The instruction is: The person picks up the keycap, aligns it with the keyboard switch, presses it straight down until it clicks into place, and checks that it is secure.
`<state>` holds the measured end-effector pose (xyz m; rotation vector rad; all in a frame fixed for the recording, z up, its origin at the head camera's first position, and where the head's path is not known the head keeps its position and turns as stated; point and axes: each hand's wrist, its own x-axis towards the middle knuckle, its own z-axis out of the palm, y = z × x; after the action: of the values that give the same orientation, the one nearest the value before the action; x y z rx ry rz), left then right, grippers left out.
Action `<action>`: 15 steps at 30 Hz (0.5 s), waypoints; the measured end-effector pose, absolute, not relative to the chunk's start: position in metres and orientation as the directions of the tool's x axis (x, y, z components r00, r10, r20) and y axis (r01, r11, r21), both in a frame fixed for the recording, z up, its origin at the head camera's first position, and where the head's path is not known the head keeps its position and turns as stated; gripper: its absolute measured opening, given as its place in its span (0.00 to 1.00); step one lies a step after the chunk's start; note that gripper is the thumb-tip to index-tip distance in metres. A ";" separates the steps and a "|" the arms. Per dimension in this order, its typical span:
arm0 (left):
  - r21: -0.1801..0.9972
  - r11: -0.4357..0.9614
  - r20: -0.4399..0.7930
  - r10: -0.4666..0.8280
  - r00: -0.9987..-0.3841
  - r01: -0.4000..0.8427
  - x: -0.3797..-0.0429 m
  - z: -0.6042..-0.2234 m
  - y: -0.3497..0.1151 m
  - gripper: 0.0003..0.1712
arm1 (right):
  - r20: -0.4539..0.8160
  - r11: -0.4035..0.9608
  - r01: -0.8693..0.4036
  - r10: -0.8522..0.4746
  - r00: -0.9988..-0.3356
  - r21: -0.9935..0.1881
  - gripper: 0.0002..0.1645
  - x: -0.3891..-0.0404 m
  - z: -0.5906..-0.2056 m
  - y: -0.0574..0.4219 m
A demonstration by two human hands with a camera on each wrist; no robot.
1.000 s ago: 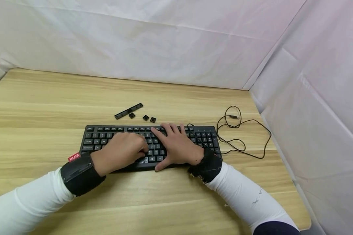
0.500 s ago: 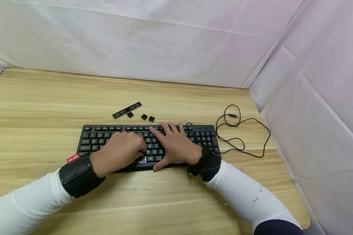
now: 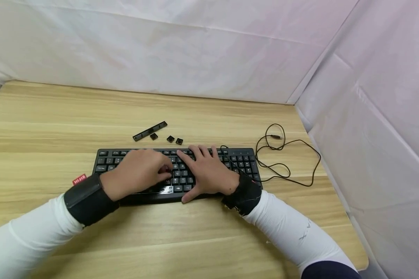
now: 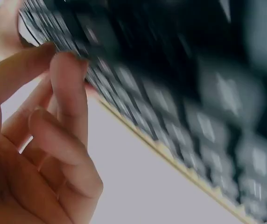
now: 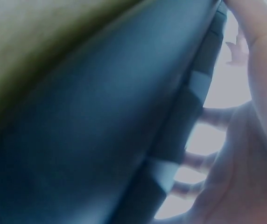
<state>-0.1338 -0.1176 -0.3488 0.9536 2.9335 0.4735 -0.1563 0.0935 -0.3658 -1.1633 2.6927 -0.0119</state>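
A black keyboard [image 3: 181, 173] lies on the wooden table, its space bar slot bare at the front edge. My left hand [image 3: 139, 172] is over the keyboard's left half, with its thumb and curled forefinger close together near the keys. In the left wrist view, the left hand's fingertips [image 4: 68, 65] nearly meet beside the blurred key rows; whether a small key sits between them is hidden. My right hand [image 3: 211, 172] rests spread over the keyboard's middle right, thumb on its near edge and fingers at the far edge.
Behind the keyboard lie a long black space bar [image 3: 150, 131] turned upside down and three loose keycaps [image 3: 170, 138]. A coiled black cable [image 3: 283, 174] with its plug lies to the right. White cloth walls [image 3: 209, 58] stand behind and at the right.
My left hand has risen slightly and shifted left from the keys, uncovering more of the bare space bar slot. The right hand stays in place. The view has drifted a little.
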 end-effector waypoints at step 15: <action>0.119 0.893 0.039 0.433 -0.901 0.434 -0.213 -0.346 -0.143 0.05 | -0.178 0.694 -0.717 -0.716 -0.675 -0.071 0.79 -0.157 -0.368 0.093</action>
<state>-0.2130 -0.1426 -0.3464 0.7029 3.0670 0.1972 -0.1573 0.0931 -0.3680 -1.1593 2.7117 0.0067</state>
